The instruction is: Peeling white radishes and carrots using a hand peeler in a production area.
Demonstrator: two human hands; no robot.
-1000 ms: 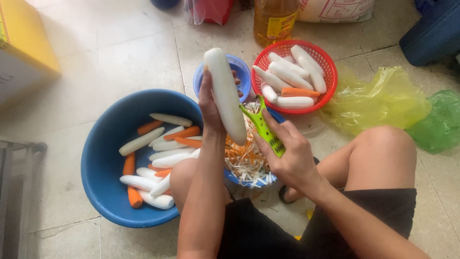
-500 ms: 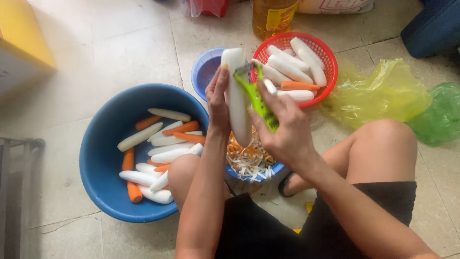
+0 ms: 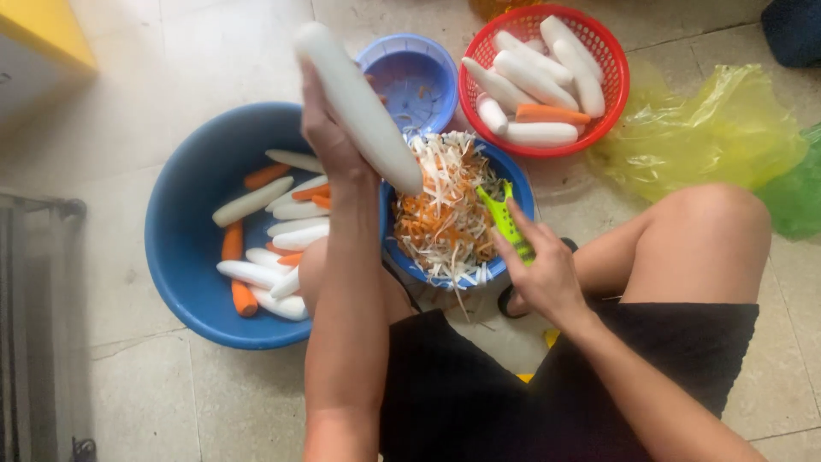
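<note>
My left hand (image 3: pixel 329 137) grips a long peeled white radish (image 3: pixel 359 103), held slanted above a blue bowl (image 3: pixel 522 201) heaped with white and orange shreds (image 3: pixel 445 214). My right hand (image 3: pixel 543 274) holds a green peeler (image 3: pixel 506 221) over the bowl's near right rim, apart from the radish. A big blue basin (image 3: pixel 180 239) to the left holds several white radish pieces and carrots. A red basket (image 3: pixel 617 77) at the top holds more peeled radishes and a carrot.
A small blue colander (image 3: pixel 410 73) stands behind the shred bowl. A yellow plastic bag (image 3: pixel 710 128) and a green bag (image 3: pixel 795 197) lie on the tiled floor at the right. A yellow box (image 3: pixel 43 38) sits top left. My knees flank the bowl.
My right hand has drawn the peeler down off the radish to the bowl's near rim. My left hand has tilted the radish leftward and uncovered the shred pile.
</note>
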